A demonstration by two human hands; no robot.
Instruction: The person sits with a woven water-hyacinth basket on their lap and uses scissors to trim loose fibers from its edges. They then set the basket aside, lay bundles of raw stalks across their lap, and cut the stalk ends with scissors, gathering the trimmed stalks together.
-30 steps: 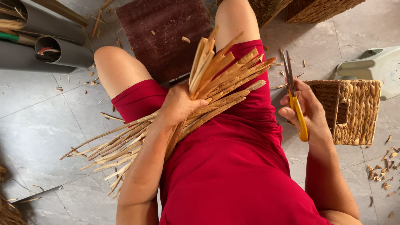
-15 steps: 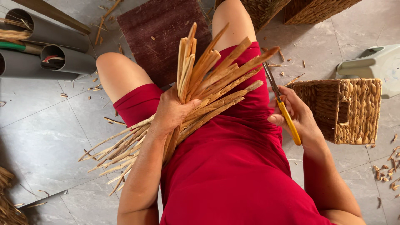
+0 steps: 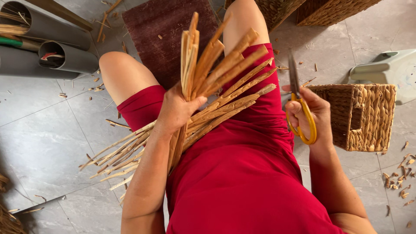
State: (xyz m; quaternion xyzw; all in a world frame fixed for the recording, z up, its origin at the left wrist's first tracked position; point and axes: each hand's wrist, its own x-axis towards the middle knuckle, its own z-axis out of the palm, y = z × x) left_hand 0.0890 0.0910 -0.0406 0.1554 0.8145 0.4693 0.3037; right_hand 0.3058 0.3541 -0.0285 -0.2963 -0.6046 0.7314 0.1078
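Note:
My left hand (image 3: 175, 110) grips a thick bundle of dried, tan plant strips (image 3: 216, 73) across my lap. The strips fan upward past my knees and trail down to the left over the floor. My right hand (image 3: 314, 115) holds yellow-handled scissors (image 3: 299, 104) with the blades pointing up, a little to the right of the bundle and apart from it. I sit in a red garment (image 3: 242, 173) with both bare knees forward.
A woven basket (image 3: 368, 117) lies on its side at my right, with a grey plastic stool (image 3: 390, 69) beyond it. Grey pipes (image 3: 52, 56) lie at the upper left. A dark red mat (image 3: 164, 30) sits ahead. Cut scraps (image 3: 401, 177) litter the tiled floor.
My left hand has tilted the bundle more upright, its tips swinging left. My right hand has brought the scissors slightly closer, blades now pointing straight up.

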